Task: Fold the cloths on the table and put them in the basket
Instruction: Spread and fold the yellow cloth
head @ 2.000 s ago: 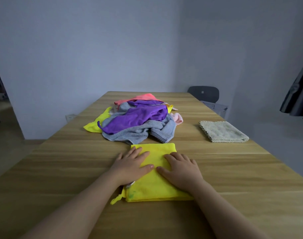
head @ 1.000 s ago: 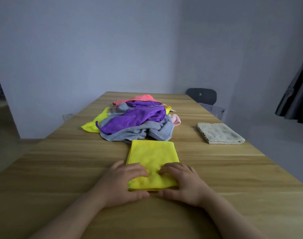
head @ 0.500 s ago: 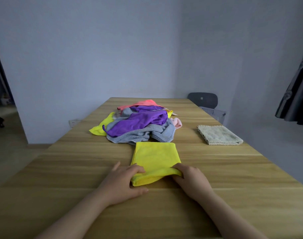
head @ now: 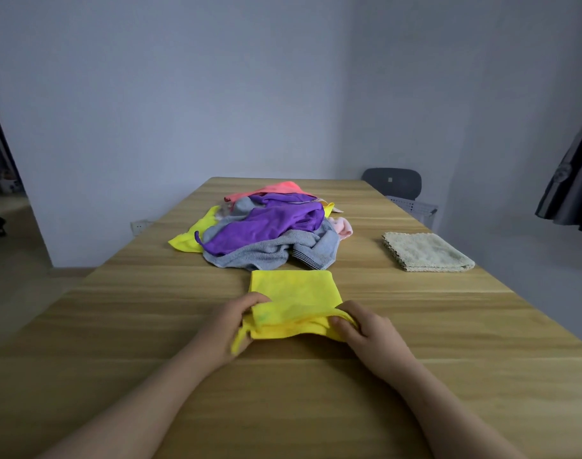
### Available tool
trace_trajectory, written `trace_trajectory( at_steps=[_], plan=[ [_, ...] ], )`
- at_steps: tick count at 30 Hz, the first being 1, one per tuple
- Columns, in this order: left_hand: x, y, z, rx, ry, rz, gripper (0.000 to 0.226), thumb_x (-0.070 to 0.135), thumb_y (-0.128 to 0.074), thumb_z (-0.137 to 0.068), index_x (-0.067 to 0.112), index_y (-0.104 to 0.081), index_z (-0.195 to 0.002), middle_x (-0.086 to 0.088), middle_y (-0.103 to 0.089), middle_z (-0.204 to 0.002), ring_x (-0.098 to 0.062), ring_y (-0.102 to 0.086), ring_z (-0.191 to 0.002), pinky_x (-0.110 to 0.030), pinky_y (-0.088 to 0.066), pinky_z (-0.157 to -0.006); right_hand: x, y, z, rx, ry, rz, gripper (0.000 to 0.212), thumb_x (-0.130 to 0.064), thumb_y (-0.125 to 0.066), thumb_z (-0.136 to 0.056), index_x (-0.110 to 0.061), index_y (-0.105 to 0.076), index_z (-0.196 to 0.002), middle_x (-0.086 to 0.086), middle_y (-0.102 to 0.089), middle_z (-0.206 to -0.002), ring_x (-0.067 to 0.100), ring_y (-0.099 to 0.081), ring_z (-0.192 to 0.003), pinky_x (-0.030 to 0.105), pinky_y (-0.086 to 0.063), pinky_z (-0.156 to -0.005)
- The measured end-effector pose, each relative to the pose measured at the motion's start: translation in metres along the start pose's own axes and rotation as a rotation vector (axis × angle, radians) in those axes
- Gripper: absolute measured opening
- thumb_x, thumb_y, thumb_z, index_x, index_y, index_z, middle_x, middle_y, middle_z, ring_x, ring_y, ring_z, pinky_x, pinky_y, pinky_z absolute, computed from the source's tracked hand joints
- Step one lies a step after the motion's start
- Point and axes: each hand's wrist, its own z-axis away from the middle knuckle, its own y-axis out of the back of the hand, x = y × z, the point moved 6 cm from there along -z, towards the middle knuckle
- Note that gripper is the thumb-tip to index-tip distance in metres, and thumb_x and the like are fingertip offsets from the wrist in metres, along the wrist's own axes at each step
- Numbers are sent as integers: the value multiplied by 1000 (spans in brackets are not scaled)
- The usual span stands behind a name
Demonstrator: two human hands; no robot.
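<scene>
Yellow cloth (head: 294,293): folded, near edge lifted, frame centre. Pile (head: 266,230): purple, grey, pink, yellow cloths, crumpled, above it. Beige cloth (head: 427,251): folded flat, right.

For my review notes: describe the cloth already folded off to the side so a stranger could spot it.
On the wooden table, look right of the pile of cloths. The beige cloth lies alone near the right edge: folded square, pale and nubbly.

Both forearms bare, no sleeves; left hand (head: 231,326), right hand (head: 369,336) ungloved.
</scene>
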Motion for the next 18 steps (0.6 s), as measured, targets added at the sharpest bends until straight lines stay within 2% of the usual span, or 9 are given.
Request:
trace_trajectory(
  at_steps=[2, 4, 5, 8, 11, 13, 15, 16, 18],
  plan=[
    [1, 1, -5, 40, 43, 111, 24, 15, -64, -76, 39, -66, -73, 13, -65, -72, 0, -59, -75, -16, -44, -68, 1, -4, 2, -102, -22, -112, 47, -56, -64, -77, -37, -49, -117, -17, -55, -102, 8, -53, -97, 22, -39, -85],
    [-1, 3, -7, 75, 122, 190, 22, 11, -61, -85, 29, -59, -73, 5, -62, -75, -11, -57, -77, -24, -41, -67, 0, -7, 2, -162, -14, -123, 74, -63, -71, -60, -45, -39, -124, -20, -50, -116, 6, -50, -110, 23, -39, -97],
    [-4, 3, -10, 89, 146, 191, 19, 12, -58, -88, 25, -57, -74, 0, -63, -78, -15, -57, -80, -27, -40, -68, 1, -9, 0, -168, -6, -76, 79, -58, -75, -62, -43, -37, -130, -20, -49, -120, 7, -49, -113, 25, -37, -101],
    [-5, 4, -15, 125, 170, 202, 9, 21, -55, -92, 25, -60, -86, -5, -67, -91, -21, -59, -89, -32, -43, -77, 1, -9, -10, -87, 17, 30, 58, -31, -72, -78, -32, -46, -130, -13, -58, -121, 10, -54, -110, 25, -41, -95],
    [-1, 6, -18, 208, 140, 207, 15, 24, -56, -92, 33, -55, -79, 4, -64, -84, -13, -56, -82, -29, -42, -72, 0, 2, -26, 69, -31, -20, 11, -23, -61, -87, -17, -64, -95, -1, -65, -83, 16, -58, -80, 26, -41, -66],
    [2, 8, -22, 293, 133, 233, 18, 24, -59, -90, 32, -54, -74, 8, -61, -76, -11, -55, -76, -26, -40, -63, 0, 4, -37, 156, -111, -148, 24, -29, -56, -90, -11, -55, -74, 2, -50, -64, 16, -45, -64, 30, -32, -55],
    [2, 10, -29, 365, 144, 287, 13, 27, -62, -88, 29, -56, -76, 9, -62, -77, -14, -58, -80, -27, -42, -66, 0, 0, -47, 215, -192, -308, 36, -34, -55, -91, -10, -47, -66, 3, -42, -60, 15, -37, -59, 32, -27, -54],
    [0, 9, -34, 376, 163, 326, 6, 29, -63, -87, 27, -59, -82, 8, -63, -82, -17, -60, -87, -28, -43, -70, 1, -3, -52, 233, -222, -351, 40, -35, -55, -91, -10, -43, -62, 2, -40, -59, 14, -36, -57, 31, -27, -54],
    [-7, 6, -42, 362, 221, 310, 21, 30, -61, -88, 20, -59, -107, 3, -64, -100, -22, -58, -102, -30, -43, -79, 8, -9, -62, 262, -274, -359, 43, -38, -54, -91, -10, -43, -60, 0, -41, -57, 15, -39, -58, 31, -28, -54]
  ],
)
